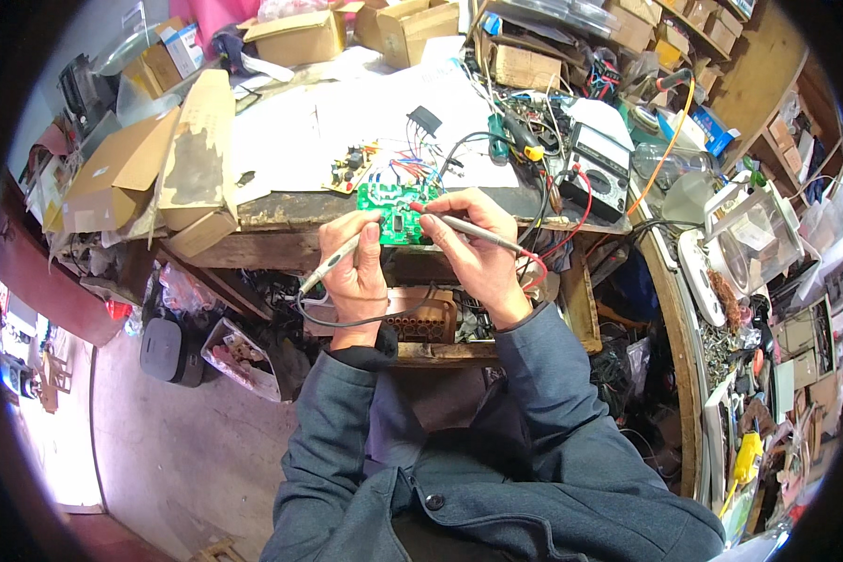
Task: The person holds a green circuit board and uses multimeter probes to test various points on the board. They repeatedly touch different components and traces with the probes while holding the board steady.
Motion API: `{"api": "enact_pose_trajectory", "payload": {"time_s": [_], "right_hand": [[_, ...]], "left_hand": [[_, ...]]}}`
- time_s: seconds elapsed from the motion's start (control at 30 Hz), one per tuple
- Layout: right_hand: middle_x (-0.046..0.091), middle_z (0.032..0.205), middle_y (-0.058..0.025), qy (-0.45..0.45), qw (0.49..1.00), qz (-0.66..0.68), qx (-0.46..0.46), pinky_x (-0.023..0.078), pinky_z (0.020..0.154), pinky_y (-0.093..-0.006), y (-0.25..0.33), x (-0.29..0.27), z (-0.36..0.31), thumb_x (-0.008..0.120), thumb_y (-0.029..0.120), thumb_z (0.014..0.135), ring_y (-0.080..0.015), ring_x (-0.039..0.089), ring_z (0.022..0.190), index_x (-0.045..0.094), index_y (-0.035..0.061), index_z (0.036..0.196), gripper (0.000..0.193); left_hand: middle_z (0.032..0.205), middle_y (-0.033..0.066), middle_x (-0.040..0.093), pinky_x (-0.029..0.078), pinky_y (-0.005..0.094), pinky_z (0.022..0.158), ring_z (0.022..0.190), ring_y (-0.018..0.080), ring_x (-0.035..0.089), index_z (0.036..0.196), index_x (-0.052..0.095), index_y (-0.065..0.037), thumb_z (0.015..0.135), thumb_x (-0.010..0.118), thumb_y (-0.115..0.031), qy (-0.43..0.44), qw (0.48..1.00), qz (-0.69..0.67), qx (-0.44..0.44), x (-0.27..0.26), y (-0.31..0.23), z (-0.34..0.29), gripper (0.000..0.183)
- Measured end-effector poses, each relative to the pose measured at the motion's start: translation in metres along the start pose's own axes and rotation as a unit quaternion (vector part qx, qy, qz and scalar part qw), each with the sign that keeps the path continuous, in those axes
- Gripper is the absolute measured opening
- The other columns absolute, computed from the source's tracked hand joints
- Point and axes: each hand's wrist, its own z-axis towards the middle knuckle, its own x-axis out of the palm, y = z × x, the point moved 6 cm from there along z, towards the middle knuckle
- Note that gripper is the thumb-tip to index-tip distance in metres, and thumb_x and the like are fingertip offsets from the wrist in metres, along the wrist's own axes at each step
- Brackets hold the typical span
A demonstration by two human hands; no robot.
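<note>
A green circuit board point(401, 225) with a dark chip stands at the bench's front edge, between my hands. My left hand point(356, 267) is closed around a grey test probe point(326, 269) with a black lead, its fingertips at the board's left edge. In my right hand point(478, 239), also closed, lies a second grey probe point(482, 232) with a red lead, its fingertips by the board's right side. Whether either tip touches the board is hidden by my fingers. Thin coloured wires point(412, 169) run from the board's far side. The red lead leads toward an analog multimeter point(598, 173) on the right.
White paper point(347, 108) covers much of the bench. Cardboard boxes point(122, 178) crowd its left and back. A green-handled screwdriver point(497, 140), tangled wires and pliers lie near the multimeter. Below the bench edge is an open drawer point(421, 314). Cluttered shelves stand at right.
</note>
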Motion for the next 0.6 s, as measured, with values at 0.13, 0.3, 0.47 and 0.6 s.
{"api": "enact_pose_trajectory", "payload": {"time_s": [0.13,0.3,0.47,0.6], "right_hand": [[0.072,0.080,-0.0057,-0.021,0.999,0.035,0.032,0.050,0.062,-0.0260,-0.011,-0.002,-0.003,0.076,0.011,0.098,-0.0084,0.065,0.071,0.071,-0.0003,0.098,0.013],[0.069,0.076,-0.0051,-0.010,1.000,0.005,0.022,0.048,0.060,-0.0277,-0.013,0.000,-0.003,0.076,0.013,0.098,-0.0098,0.061,0.067,0.069,0.0002,0.096,0.014],[0.067,0.075,-0.0046,-0.011,1.000,0.004,0.018,0.048,0.059,-0.0282,-0.013,-0.001,-0.003,0.077,0.011,0.097,-0.0103,0.060,0.066,0.069,0.0004,0.094,0.013],[0.066,0.074,-0.0048,-0.012,1.000,-0.006,0.007,0.048,0.059,-0.0285,-0.014,0.000,-0.002,0.076,0.010,0.096,-0.0107,0.060,0.066,0.069,0.0004,0.094,0.012]], "left_hand": [[0.108,0.0110,0.071,0.052,0.0369,0.096,0.104,0.0243,0.067,0.106,0.073,-0.001,0.109,0.062,-0.019,0.015,0.999,0.030,0.013,0.000,-0.004,0.002,0.021],[0.106,0.0111,0.071,0.052,0.0371,0.090,0.101,0.0254,0.065,0.107,0.075,-0.002,0.106,0.066,-0.016,0.010,1.000,0.005,0.001,0.000,-0.001,0.000,0.017],[0.106,0.0111,0.071,0.053,0.0373,0.090,0.100,0.0253,0.065,0.106,0.075,-0.002,0.105,0.065,-0.014,0.010,1.000,0.007,0.002,0.001,-0.002,0.000,0.016],[0.106,0.0111,0.071,0.053,0.0375,0.090,0.100,0.0255,0.065,0.107,0.075,-0.001,0.105,0.065,-0.014,0.011,1.000,0.009,0.005,0.000,-0.002,0.001,0.016]]}}
